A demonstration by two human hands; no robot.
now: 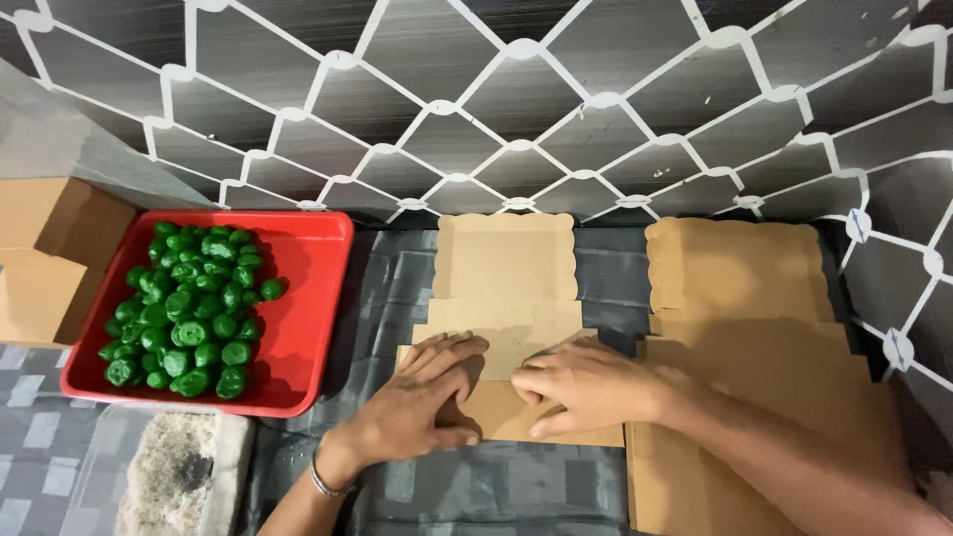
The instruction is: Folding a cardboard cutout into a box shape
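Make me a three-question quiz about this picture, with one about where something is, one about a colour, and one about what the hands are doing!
1. Where is the red tray?
A. Left of the flat cardboard piece
B. Right of it
C. On top of it

2. What colour are the small round pieces in the tray?
A. Yellow
B. Green
C. Blue

3. What are the left hand and right hand doing?
A. Resting in the tray
B. Lifted in the air
C. Pressing down on the flat cardboard piece

Answers:
1. A, the tray sits at the left, beside the cardboard.
2. B, the pile is all green.
3. C, both palms lie on the cardboard's lower flap.
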